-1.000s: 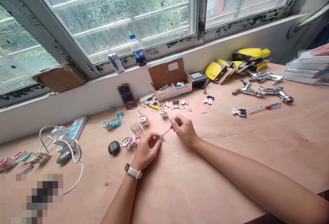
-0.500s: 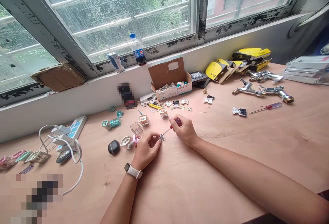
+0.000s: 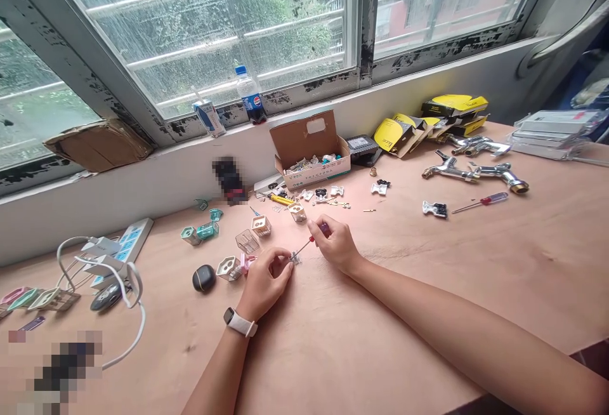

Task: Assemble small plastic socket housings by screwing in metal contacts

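In my right hand (image 3: 339, 247) is a screwdriver with a red and purple handle (image 3: 325, 230); its thin shaft (image 3: 303, 247) slants down to the left. The tip meets a small greyish part (image 3: 296, 258) on the table, too small to name. My left hand (image 3: 266, 280), with a watch (image 3: 238, 321) on its wrist, is closed, thumb and forefinger pinching at the edge of that part. Just behind the left hand lie a pink piece (image 3: 247, 263) and a pencil sharpener with a cream top (image 3: 229, 268). More cream-topped sharpeners (image 3: 261, 225) stand farther back.
An open cardboard box (image 3: 314, 176) of small parts stands by the wall, a yellow cutter (image 3: 281, 199) before it. Chrome taps (image 3: 499, 176) and a second screwdriver (image 3: 480, 203) lie at right. A black case (image 3: 203, 278) and a power strip (image 3: 126, 250) are at left.
The view has shifted slightly, so everything sits a little farther left and lower. Both hands keep their hold, with the screwdriver tip still at the small part.
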Demonstrator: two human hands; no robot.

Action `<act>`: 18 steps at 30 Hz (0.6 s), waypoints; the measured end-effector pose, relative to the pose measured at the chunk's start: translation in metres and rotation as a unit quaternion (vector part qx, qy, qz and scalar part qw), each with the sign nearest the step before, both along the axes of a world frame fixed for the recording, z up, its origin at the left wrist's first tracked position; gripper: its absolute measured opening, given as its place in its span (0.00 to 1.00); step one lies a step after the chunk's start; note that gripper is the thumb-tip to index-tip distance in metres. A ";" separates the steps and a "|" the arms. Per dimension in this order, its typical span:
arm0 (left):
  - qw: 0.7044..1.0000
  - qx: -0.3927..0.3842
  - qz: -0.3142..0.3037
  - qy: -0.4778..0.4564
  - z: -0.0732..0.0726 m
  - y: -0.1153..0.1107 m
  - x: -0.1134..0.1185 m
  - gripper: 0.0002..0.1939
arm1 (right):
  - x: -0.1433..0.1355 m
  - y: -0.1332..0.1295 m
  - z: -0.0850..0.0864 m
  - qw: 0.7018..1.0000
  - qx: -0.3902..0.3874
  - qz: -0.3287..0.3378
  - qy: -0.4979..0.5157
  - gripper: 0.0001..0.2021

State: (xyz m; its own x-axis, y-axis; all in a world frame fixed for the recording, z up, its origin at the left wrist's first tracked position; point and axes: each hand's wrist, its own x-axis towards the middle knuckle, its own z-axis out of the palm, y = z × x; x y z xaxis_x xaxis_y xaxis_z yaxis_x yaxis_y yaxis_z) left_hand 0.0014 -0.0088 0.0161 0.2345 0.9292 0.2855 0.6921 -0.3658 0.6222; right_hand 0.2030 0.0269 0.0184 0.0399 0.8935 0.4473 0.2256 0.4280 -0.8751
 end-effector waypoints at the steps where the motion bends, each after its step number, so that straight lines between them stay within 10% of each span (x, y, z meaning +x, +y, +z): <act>1: 1.000 -0.001 0.000 0.001 0.000 0.000 0.000 0.07 | 0.000 0.000 0.000 1.000 0.003 -0.001 0.000 0.18; 18: 1.000 0.000 -0.011 -0.014 0.000 0.001 0.003 0.09 | -0.001 0.002 -0.001 1.000 0.009 -0.001 0.005 0.18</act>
